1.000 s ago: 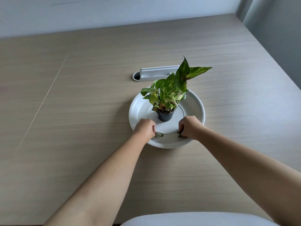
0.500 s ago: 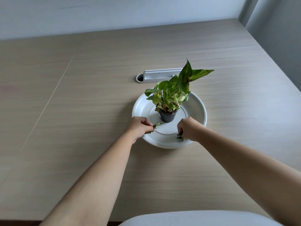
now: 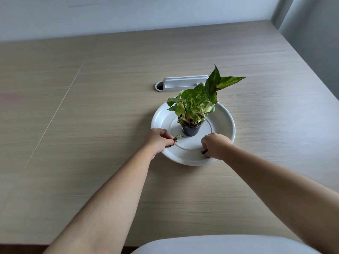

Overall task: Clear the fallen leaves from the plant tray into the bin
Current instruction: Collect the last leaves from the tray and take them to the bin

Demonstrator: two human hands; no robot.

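Note:
A round white plant tray [image 3: 224, 123] lies on the wooden table, with a small potted plant [image 3: 194, 110] in a black pot at its middle. My left hand [image 3: 159, 140] is at the tray's left rim, fingers pinched on a small green fallen leaf [image 3: 178, 137] that sticks out toward the pot. My right hand [image 3: 215, 145] rests over the tray's near right part, fingers closed on a dark fallen leaf [image 3: 203, 152], mostly hidden under the fingers. No bin is in view.
A white cable-port cover [image 3: 180, 83] is set into the table behind the tray. The table's right edge [image 3: 311, 74] runs diagonally at the right, near a grey wall. A pale rounded seat edge [image 3: 220, 244] shows at the bottom.
My left hand has lifted its leaf off the tray floor and drawn back to the left rim. My right hand stays closed on the dark leaf near the front right.

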